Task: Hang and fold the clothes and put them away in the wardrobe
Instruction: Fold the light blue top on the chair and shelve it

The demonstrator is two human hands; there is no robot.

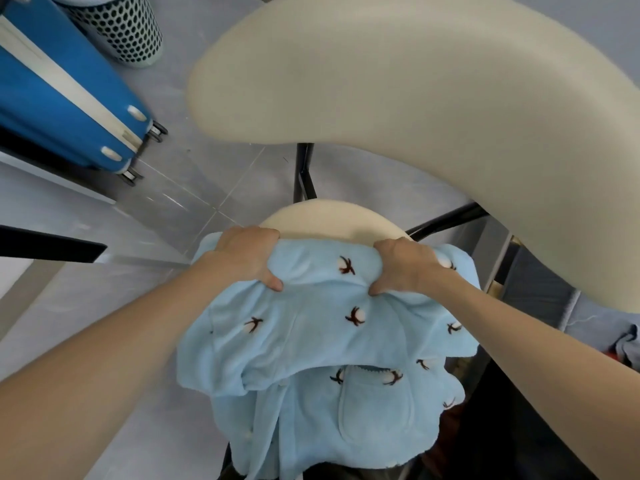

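A light blue fleece garment (311, 341) with small dark-and-white embroidered motifs and a front pocket lies draped over the seat of a cream chair (329, 216). My left hand (249, 258) grips a bunched fold at its far left edge. My right hand (405, 265) grips the far right edge the same way, thumb pressed into the cloth. Both hands sit about a garment's width apart, with the fabric stretched between them. The lower part hangs down over the seat's front.
The chair's curved cream backrest (415, 98) fills the upper right, on black metal legs (304, 171). A blue suitcase (62, 91) on wheels stands at upper left beside a perforated grey basket (117, 26). More clothes (623, 348) lie at the right edge. Grey tiled floor surrounds the chair.
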